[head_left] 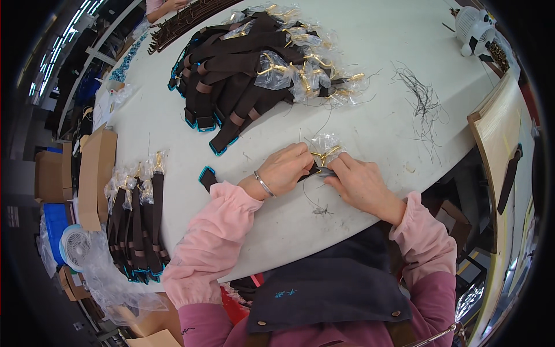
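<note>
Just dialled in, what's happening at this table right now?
A person in pink sleeves works a dark brown strap on the white table. The left hand and right hand meet at the strap's end, pinching its gold clasp, which sits in clear plastic wrap. A big heap of similar straps lies farther back, and a neater row of straps lies at the left edge. Loose thread trimmings lie to the right.

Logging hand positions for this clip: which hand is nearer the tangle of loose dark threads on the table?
Right. The right hand lies below-left of the thread tangle; the left hand is farther left, beyond the plastic-wrapped gold clasp.
</note>
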Demonstrator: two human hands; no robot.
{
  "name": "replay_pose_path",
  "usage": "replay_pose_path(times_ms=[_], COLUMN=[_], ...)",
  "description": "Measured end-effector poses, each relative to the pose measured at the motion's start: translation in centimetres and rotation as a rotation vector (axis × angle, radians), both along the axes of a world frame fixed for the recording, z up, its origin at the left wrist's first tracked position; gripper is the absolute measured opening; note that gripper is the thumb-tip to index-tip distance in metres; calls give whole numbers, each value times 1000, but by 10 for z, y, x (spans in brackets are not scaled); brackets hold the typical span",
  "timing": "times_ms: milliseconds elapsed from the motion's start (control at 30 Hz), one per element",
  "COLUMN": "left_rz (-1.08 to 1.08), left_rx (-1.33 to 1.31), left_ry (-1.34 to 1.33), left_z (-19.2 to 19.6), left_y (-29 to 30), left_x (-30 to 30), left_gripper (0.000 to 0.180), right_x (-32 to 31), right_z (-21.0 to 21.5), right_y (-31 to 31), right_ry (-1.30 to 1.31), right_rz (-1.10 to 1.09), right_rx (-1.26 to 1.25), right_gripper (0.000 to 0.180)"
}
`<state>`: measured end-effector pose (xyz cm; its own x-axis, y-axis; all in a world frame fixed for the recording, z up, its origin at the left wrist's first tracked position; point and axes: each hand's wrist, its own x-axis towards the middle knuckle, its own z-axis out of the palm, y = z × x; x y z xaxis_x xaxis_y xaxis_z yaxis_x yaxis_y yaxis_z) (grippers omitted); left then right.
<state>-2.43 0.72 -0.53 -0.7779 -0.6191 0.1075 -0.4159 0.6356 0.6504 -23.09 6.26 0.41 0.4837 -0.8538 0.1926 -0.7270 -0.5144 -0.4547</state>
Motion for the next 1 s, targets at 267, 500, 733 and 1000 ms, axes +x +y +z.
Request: replay_pose_path(times_ms=[267,500,733,1000], left_rz=[75,191,185,23], left_rx=[173,598,750,110], left_ry=[28,233,272,14], left_z=[0,-7,-9,5], left_y=[1,-1,-4,-1], left_x=[-2,-2,-3,9], left_gripper=[14,17,22,26], right_x=[6,9,9,11], right_z=[1,-5,-7,-3], right_y=[0,1,0,3], right_ry=[51,36,49,52], right_rz=[-10,-14,20,8], right_rx=[-10,-50,-109,-79], right_gripper=[23,22,19,21])
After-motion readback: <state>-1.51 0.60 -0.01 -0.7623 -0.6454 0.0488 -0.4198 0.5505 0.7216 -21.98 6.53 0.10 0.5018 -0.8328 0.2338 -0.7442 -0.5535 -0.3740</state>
